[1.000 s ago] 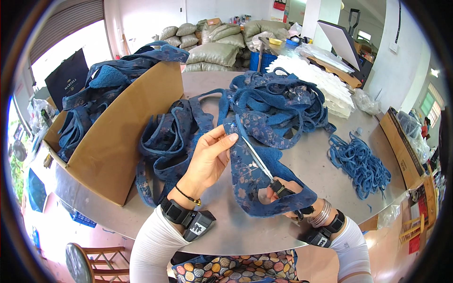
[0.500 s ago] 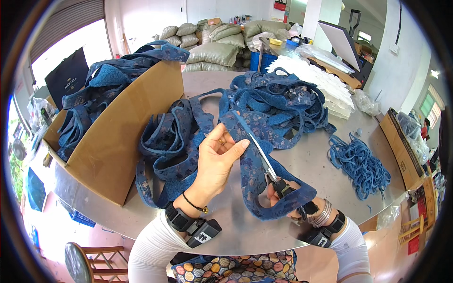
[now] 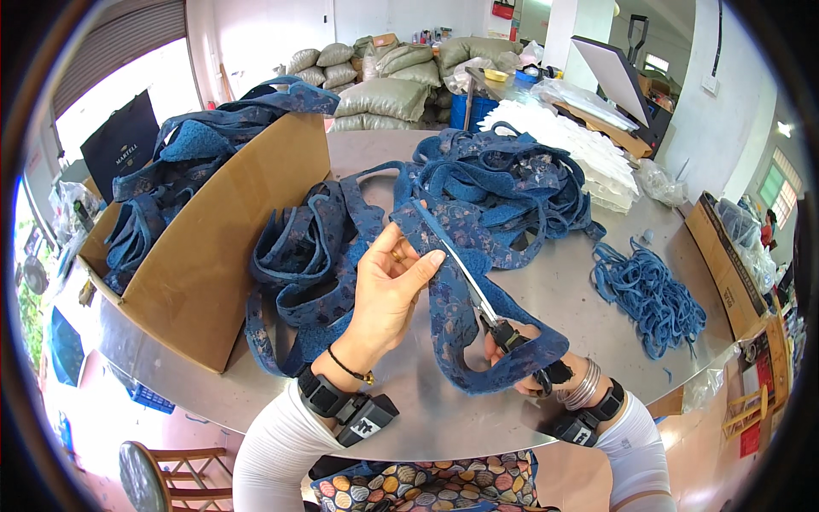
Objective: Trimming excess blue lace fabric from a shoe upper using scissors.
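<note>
Pinched between the thumb and fingers of my left hand [image 3: 384, 286] is the upper part of a dark blue patterned fabric strip [image 3: 448, 320]. My right hand [image 3: 531, 331] grips black-handled scissors [image 3: 478, 297], whose long silver blades lie along the right edge of the strip. A thin lighter-blue edge [image 3: 437, 224] runs up from the blade tips. Below, the strip loops around and over my right hand, hiding part of its fingers and the handles. Folded blue strips [image 3: 303, 247] lie left of my left hand.
A cardboard box [image 3: 247, 222] full of blue strips stands at the left. Beyond my hands is a large heap of strips [image 3: 512, 183]. Narrow blue trimmings [image 3: 653, 294] form a pile at the right, near another cardboard box [image 3: 725, 264]. White sheets [image 3: 567, 149] are stacked behind.
Both hands, the scissors and the held strip have shifted very slightly left. The strip's lower loop sits a little higher, and the grips look the same.
</note>
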